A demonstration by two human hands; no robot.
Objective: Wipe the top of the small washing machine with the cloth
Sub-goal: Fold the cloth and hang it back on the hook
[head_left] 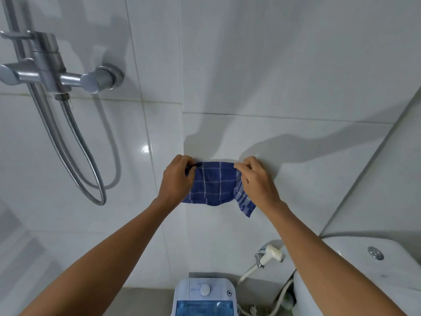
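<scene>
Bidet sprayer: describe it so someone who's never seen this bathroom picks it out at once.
Start at the white toilet tank at the lower right. Just to its left, low on the tiled wall, above and to the right of the small washing machine, hangs the bidet sprayer in a metal holder. It is a small cream plastic head, unlike the large chrome shower mixer at the upper left.
</scene>
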